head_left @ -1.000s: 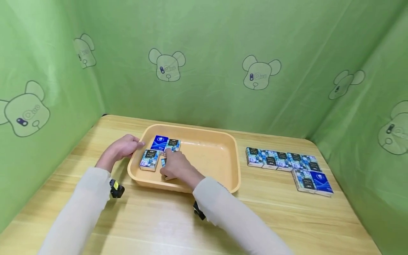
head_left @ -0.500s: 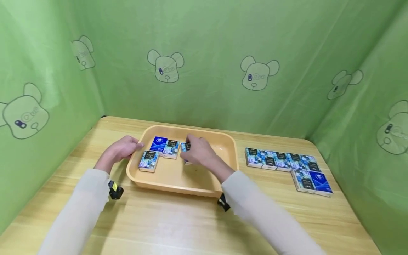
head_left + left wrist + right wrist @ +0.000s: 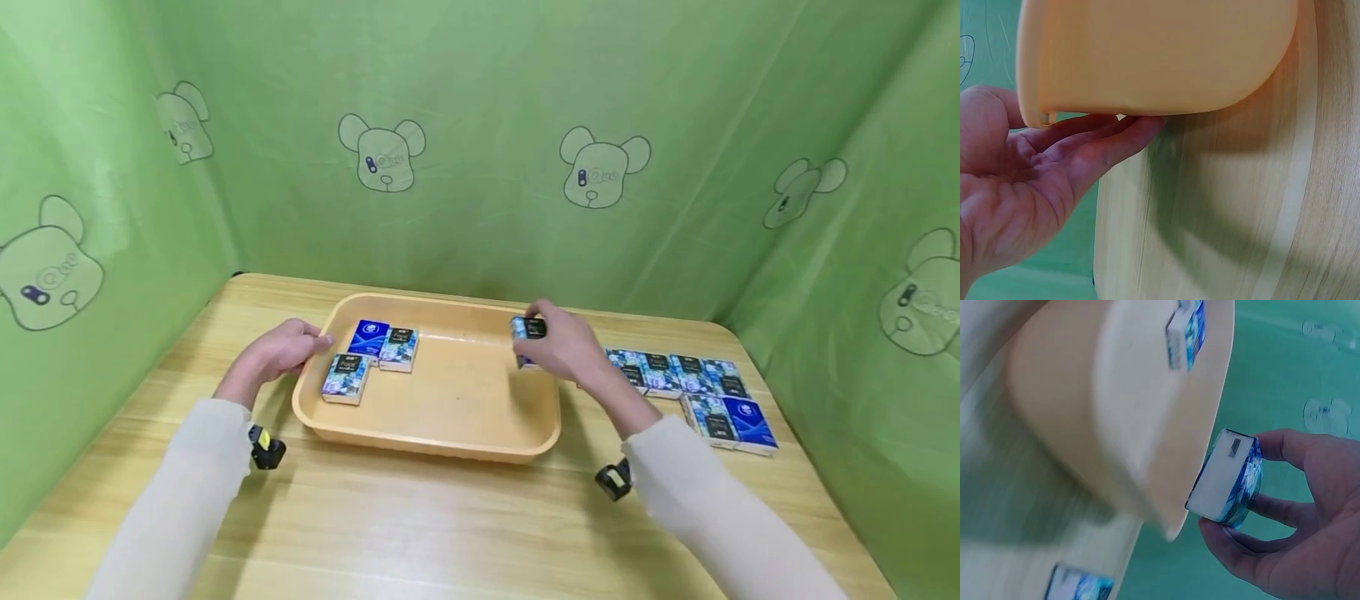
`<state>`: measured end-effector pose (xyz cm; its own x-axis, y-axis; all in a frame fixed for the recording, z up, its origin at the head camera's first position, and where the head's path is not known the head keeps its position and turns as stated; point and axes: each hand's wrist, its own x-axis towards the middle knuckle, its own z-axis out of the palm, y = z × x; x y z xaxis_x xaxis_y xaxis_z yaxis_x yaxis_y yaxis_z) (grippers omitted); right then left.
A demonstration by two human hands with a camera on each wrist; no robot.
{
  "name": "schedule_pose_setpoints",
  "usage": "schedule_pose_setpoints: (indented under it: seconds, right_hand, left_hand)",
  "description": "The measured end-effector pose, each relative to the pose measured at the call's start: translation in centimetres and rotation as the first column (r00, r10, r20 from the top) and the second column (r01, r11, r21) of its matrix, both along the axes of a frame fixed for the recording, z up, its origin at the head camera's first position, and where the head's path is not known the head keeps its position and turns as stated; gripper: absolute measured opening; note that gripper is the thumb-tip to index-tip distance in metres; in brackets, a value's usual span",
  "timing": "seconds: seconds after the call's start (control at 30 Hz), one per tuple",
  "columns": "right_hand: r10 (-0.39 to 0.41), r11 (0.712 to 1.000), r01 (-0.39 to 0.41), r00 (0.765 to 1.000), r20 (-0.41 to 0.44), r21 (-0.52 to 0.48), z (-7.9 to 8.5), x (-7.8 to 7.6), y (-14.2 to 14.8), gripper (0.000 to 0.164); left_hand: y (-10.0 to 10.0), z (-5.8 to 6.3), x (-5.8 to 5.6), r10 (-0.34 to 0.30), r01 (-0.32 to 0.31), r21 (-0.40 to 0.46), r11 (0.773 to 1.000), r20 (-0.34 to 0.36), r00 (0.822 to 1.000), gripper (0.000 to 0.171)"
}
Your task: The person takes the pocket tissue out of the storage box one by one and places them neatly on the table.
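My right hand [image 3: 564, 342] pinches a tissue pack [image 3: 527, 340] with floral print and a black label, above the right side of the peach plastic tray [image 3: 442, 446]. The right wrist view shows this pack [image 3: 1225, 478] between thumb and fingers, near the tray rim. At the tray's left end my left hand [image 3: 288, 346] grips the rim. Its fingers [image 3: 1116, 140] lie along the outer wall, and the thumb hooks over the edge. Inside the tray at the left are a blue tissue pack [image 3: 367, 337] and two floral tissue packs, one beside it [image 3: 398, 348] and one nearer [image 3: 346, 379].
Right of the tray, several floral tissue packs [image 3: 693, 375] stand side by side in a row. In front of its right end are another floral pack [image 3: 710, 419] and a blue pack [image 3: 750, 423]. A green curtain [image 3: 480, 225] surrounds the wooden table [image 3: 420, 525].
The right hand has lifted a floral pack from the front left of the tray and carried it rightward to the tray's right side. The left hand has kept its grip on the rim.
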<state>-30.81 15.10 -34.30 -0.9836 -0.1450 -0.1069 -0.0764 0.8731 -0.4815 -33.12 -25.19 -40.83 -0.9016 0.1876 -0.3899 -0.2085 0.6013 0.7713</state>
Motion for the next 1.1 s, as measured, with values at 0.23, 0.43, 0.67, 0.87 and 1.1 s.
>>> schedule_pose_setpoints:
  seconds: [0.23,0.43,0.67,0.87,1.1]
  right_hand:
    - [-0.044,0.998,0.045,0.999,-0.027,0.041,-1.3,0.5,5.0,0.06]
    - [-0.081,0.994,0.08,0.997,0.011,0.076,-2.8,1.2,8.7,0.063]
    - [-0.11,0.989,0.104,0.993,0.049,0.11,-3.9,2.2,12.9,0.07]
    - [-0.13,0.983,0.12,0.989,0.072,0.136,-4.6,2.9,15.5,0.073]
    - [-0.171,0.975,0.152,0.979,0.11,0.161,-5.3,3.3,17.4,0.075]
  left_hand:
    - [0.0,-0.2,0.1,0.006,-0.006,0.019,1.0,0.006,1.0,0.045]
    - [-0.1,-0.2,0.1,0.01,-0.01,0.02,1.0,0.008,1.0,0.044]
    - [-0.1,-0.2,0.0,0.01,-0.01,0.013,1.0,0.01,1.0,0.046]
    - [-0.1,-0.1,0.0,0.019,-0.019,0.008,1.0,0.014,1.0,0.046]
    - [-0.2,-0.3,-0.1,0.027,-0.027,0.003,1.0,0.011,1.0,0.044]
